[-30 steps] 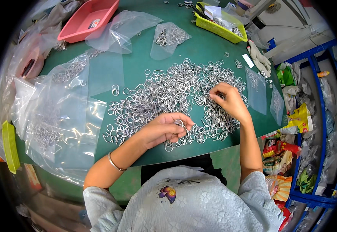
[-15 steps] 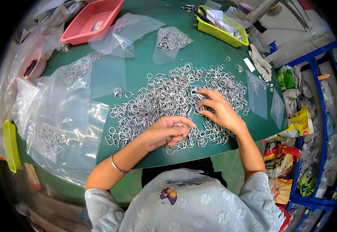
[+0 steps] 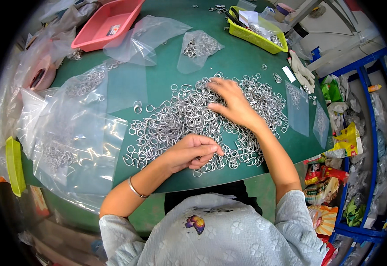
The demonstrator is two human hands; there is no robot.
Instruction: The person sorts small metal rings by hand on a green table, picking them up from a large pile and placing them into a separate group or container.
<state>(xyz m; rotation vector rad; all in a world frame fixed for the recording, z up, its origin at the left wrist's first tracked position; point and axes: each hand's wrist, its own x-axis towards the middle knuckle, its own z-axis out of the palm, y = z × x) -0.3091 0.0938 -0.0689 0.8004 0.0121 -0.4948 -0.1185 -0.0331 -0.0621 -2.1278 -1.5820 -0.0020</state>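
A wide heap of silver metal rings [image 3: 175,115] lies spread over the green table in front of me. My left hand [image 3: 193,153] is closed at the near edge of the heap, thumb pressed against the curled fingers; what they hold, if anything, is hidden. Over the upper middle of the heap reaches my right hand [image 3: 230,101], its fingers spread and the tips among the rings. Nothing shows clearly held in it.
Clear plastic bags [image 3: 80,128] with rings lie to the left, and a smaller filled bag [image 3: 198,49] beyond the heap. A pink tray [image 3: 98,37] and a yellow-green basket [image 3: 260,41] stand at the back. Gloves [image 3: 301,73] and a blue-framed shelf [image 3: 365,155] are right.
My right hand has moved up and left across the heap, and its fingers have spread. The left hand stays in place, its fingers closed tighter.
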